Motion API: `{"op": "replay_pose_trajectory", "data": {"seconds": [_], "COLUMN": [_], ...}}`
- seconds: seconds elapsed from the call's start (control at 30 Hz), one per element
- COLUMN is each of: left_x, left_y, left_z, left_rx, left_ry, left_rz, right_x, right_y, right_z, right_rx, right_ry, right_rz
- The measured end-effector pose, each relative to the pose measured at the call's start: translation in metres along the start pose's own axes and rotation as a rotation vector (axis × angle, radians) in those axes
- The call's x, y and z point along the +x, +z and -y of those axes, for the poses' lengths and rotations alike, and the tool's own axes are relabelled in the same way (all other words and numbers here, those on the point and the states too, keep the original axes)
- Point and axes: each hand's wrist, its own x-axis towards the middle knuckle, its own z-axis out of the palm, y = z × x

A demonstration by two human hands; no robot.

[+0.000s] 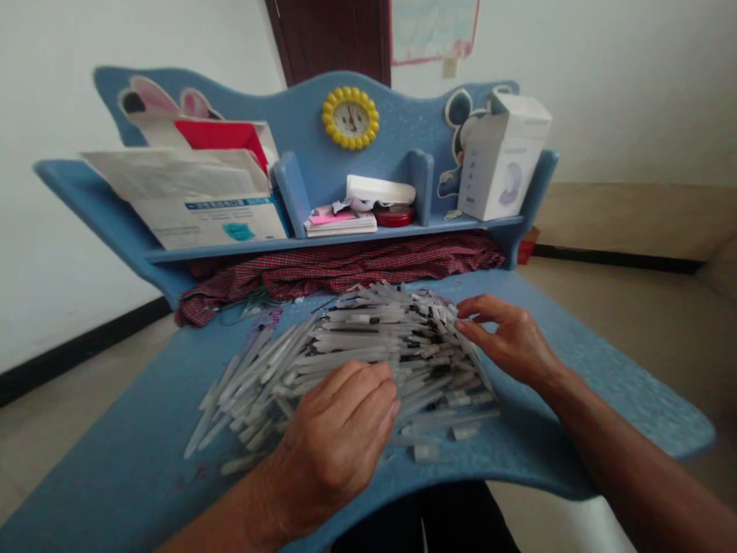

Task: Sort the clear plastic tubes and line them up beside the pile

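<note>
A wide heap of translucent white pen barrels [351, 338], some with black parts, spreads over the blue desk [576, 346]. My left hand [339, 438] is closed over the near side of the heap, its fingers curled together. What it holds, if anything, is hidden. At the heap's right edge is my right hand [507, 338], thumb and fingers apart, with nothing visible between them. Its fingertips are close to the pens there; whether they touch cannot be made out. Short clear caps [426, 453] lie along the heap's near edge.
Behind the heap, a red checked cloth [345, 265] is bunched under the desk's shelf [397, 230]. The shelf holds a face-mask box [219, 215], a stack of papers [339, 224], a red round tin [394, 215] and a white box [504, 157]. A yellow flower-shaped clock [350, 117] is above.
</note>
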Motion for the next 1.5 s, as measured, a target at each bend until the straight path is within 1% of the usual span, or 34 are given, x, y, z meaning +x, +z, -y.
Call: {"op": "replay_pose_trajectory", "data": {"seconds": [0.1,0.2,0.33,0.47,0.6,0.7,0.87,0.93,1.03,1.17,1.27,1.4,1.5], "left_x": [0.0,-0.002,-0.005,-0.006,-0.006,-0.008,-0.011,-0.012,-0.012,-0.011,-0.011,-0.012,-0.013], "left_y": [0.001,0.002,0.002,0.0,-0.002,-0.003,-0.003,-0.003,-0.005,-0.01,-0.012,-0.011,-0.01], "left_z": [0.0,0.005,0.018,0.03,0.038,0.042,0.048,0.049,0.049,0.048,0.049,0.05,0.05], "left_rx": [0.007,-0.001,0.027,0.081,0.102,0.117,0.128,0.118,0.112,0.112,0.12,0.135,0.137], "left_ry": [0.0,-0.078,-0.178,-0.254,-0.309,-0.342,-0.368,-0.37,-0.376,-0.381,-0.388,-0.397,-0.401], "left_rz": [-0.005,-0.02,-0.076,-0.12,-0.173,-0.186,-0.205,-0.213,-0.231,-0.256,-0.25,-0.227,-0.208], "right_x": [-0.001,-0.003,-0.005,-0.008,-0.013,-0.017,-0.014,-0.008,0.003,0.012,0.014,0.014,0.014], "right_y": [0.0,0.001,0.006,0.013,0.02,0.02,0.017,0.02,0.033,0.051,0.058,0.06,0.057], "right_z": [0.001,0.002,0.004,0.006,0.01,0.023,0.061,0.073,0.083,0.083,0.079,0.073,0.07], "right_rx": [0.033,0.05,0.04,0.009,-0.056,-0.14,-0.289,-0.324,-0.381,-0.43,-0.442,-0.409,-0.355], "right_ry": [-0.11,-0.128,-0.139,-0.191,-0.308,-0.406,-0.47,-0.497,-0.55,-0.598,-0.62,-0.631,-0.62], "right_rz": [0.061,0.102,0.125,0.118,0.097,0.141,0.29,0.326,0.324,0.348,0.363,0.366,0.358]}}
